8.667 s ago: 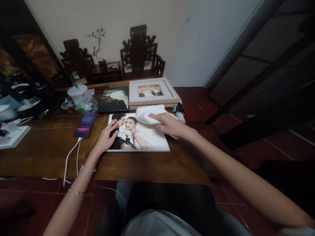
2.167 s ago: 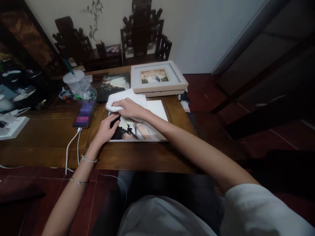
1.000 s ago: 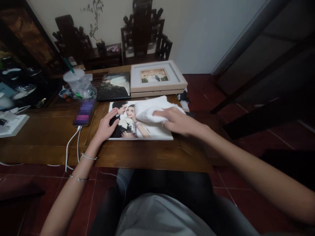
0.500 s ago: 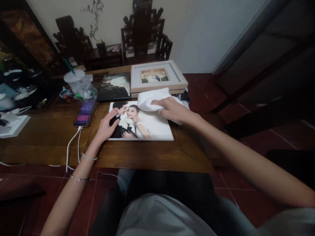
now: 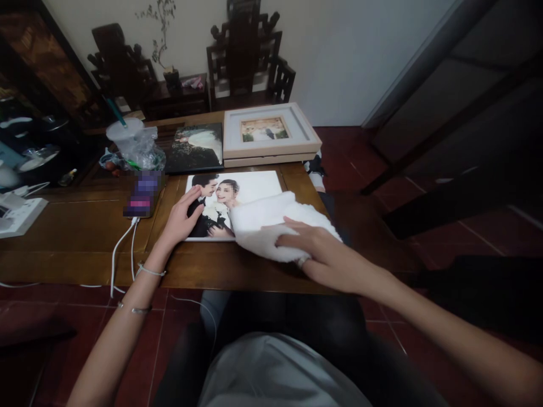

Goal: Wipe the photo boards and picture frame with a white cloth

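A photo panel [image 5: 258, 183] with a picture of a couple lies flat on the wooden table [image 5: 203, 268]. My left hand [image 5: 181, 217] rests on the panel's left edge, fingers stretched out over the printed picture. Bunched under my right hand [image 5: 316, 251] is a white cloth [image 5: 271, 217], gripped by the fingers and spread over the panel's lower right part. That corner of the panel and part of the fingers are hidden by the cloth.
Behind the panel lie a dark photo panel [image 5: 197, 147] and a light wooden picture frame [image 5: 271, 155]. To the left are a phone [image 5: 143, 192] with white cables, a plastic cup [image 5: 125, 130] with a straw, a crumpled plastic bag [image 5: 146, 152] and a power strip [image 5: 23, 215].
My right hand has moved the white cloth from the panel's upper right toward me, down to its lower right edge. My left hand stays in place on the left edge.
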Demonstrator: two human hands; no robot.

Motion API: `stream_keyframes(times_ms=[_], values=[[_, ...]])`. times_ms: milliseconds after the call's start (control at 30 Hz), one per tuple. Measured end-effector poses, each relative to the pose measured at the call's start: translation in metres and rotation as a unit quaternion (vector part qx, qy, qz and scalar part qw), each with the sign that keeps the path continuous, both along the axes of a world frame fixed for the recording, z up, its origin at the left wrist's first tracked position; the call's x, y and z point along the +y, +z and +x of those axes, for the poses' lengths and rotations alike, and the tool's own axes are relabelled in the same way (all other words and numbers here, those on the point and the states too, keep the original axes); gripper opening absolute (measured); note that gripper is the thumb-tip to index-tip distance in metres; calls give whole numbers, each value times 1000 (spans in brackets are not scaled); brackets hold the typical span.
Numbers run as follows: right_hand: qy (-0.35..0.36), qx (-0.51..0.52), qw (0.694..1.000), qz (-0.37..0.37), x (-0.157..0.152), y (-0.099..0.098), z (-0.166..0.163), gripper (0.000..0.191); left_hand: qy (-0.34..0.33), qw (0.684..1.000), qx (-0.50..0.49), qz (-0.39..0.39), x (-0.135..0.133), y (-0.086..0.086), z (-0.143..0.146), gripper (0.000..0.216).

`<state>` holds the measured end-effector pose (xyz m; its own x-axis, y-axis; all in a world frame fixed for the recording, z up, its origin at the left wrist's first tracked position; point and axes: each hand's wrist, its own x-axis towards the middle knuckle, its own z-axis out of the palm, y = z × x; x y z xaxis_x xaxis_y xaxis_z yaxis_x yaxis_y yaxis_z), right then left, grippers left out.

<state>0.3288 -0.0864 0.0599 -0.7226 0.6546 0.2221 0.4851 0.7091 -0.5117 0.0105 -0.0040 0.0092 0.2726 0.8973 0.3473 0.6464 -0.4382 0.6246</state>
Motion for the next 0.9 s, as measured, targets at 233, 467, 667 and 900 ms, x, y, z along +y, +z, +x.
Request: stream_keyframes(times_ms=[233, 467, 667, 900], values=[[-104, -31, 994, 23, 84, -15, -9, 47, -5, 1000, 5, -5, -1, 2, 0, 43], [-96, -90, 987, 89, 91, -27, -36, 49, -7, 1000, 5, -3, -1, 3, -1, 46], [-9, -106, 991, 86, 14, -19, -39, 50, 0, 1000, 4, -3, 0, 1, 0, 44], [23, -22, 999, -3, -3, 12, -39, 45, -15, 1000, -9, -10, 0, -1, -1, 48]])
